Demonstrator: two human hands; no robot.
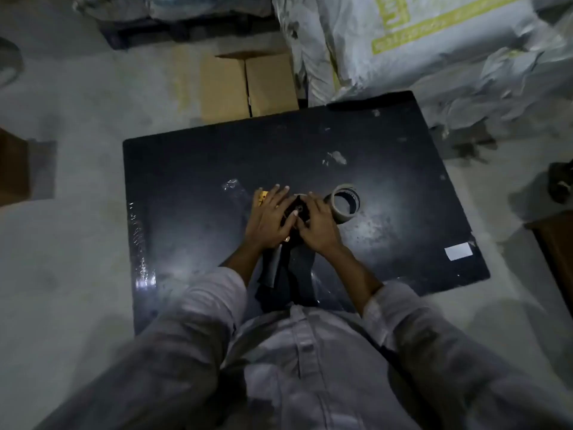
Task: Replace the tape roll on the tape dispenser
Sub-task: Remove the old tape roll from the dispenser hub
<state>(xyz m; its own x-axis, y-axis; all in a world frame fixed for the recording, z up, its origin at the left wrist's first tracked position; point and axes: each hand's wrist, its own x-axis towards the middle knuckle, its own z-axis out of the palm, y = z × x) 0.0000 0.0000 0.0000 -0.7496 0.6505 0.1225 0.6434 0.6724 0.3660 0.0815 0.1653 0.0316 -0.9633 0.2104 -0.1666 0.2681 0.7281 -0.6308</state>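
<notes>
I see a glossy black table top (pixel 217 169) flecked with pale scuffs. At its centre the tape dispenser (pixel 299 209) looks black, with a yellow part at its ten o'clock edge. The tape roll (pixel 344 203) at three o'clock from it is dull beige-brown. A white label (pixel 458 251) sits toward four o'clock. At twelve o'clock, a tan cardboard box (pixel 248 85); at one o'clock, grey-white sacks (pixel 418 41) printed lime green. My sleeves (pixel 210 302) are pale grey.
</notes>
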